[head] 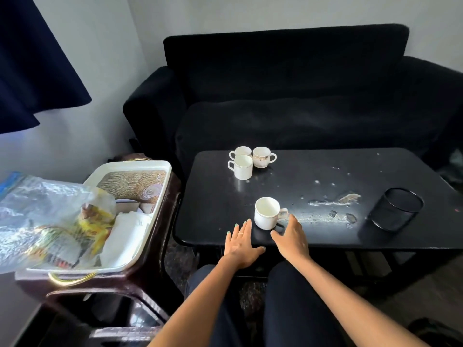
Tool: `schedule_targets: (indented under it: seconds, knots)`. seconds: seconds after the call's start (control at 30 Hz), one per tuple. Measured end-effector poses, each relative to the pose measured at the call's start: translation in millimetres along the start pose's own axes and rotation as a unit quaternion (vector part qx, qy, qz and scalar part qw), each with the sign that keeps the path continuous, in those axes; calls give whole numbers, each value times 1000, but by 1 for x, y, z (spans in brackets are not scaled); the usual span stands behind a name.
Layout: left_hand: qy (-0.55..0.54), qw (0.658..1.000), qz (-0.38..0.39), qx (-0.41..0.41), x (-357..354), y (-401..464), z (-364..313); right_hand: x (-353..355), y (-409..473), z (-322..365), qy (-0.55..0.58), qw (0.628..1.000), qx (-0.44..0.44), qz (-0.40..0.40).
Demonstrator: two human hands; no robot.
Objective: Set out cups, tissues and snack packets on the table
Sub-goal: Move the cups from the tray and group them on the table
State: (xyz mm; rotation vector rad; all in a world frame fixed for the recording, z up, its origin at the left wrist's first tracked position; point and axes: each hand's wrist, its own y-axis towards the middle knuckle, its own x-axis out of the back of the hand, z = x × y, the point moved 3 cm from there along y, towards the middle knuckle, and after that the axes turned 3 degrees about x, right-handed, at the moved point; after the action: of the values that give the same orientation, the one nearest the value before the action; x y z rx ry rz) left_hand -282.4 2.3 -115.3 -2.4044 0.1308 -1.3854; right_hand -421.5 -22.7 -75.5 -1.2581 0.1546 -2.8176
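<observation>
Several snack packets (pixel 62 236) and tissues (pixel 125 236) lie in the white tray (pixel 160 171) at left. On the black table (pixel 313 236), the left hand (pixel 241 244) rests flat, fingers spread, holding nothing. Just right, the nearest cup (pixel 266 212) stands upright; the right hand (pixel 292 235), fingers loose, touches its handle. Three cups (pixel 248 160) cluster farther back.

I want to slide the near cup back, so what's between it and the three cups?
Head view: between the near cup and the three cups lies only bare dark table with faint reflections.

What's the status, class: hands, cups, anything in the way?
Left hand flat, open. Right hand at near cup's handle, grip unclear. Three cups set. Nothing blocking.
</observation>
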Motion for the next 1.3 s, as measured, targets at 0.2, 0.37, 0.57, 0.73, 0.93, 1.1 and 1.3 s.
schedule_targets:
  seconds: [0.2,0.37,0.57,0.73,0.93,1.1,1.3]
  knots:
    - [-36,999,11,-4,1,-5,-11,-7,4,0,58,998,-7,-12]
    - [-50,999,13,-9,5,-1,-13,-16,11,4,135,989,2,-58]
    - [-51,998,13,-17,2,11,-10,-27,25,4,143,986,7,-83]
    - [-68,997,-24,-33,5,31,-7,-33,45,3,132,987,29,-90]
    - [-94,988,-117,-27,10,59,6,-45,74,6,106,983,44,-141]
    - [-73,976,-207,-8,15,79,8,-56,101,8,89,975,58,-193]
    - [-70,949,-302,64,26,105,6,-61,135,14,40,972,77,-217]
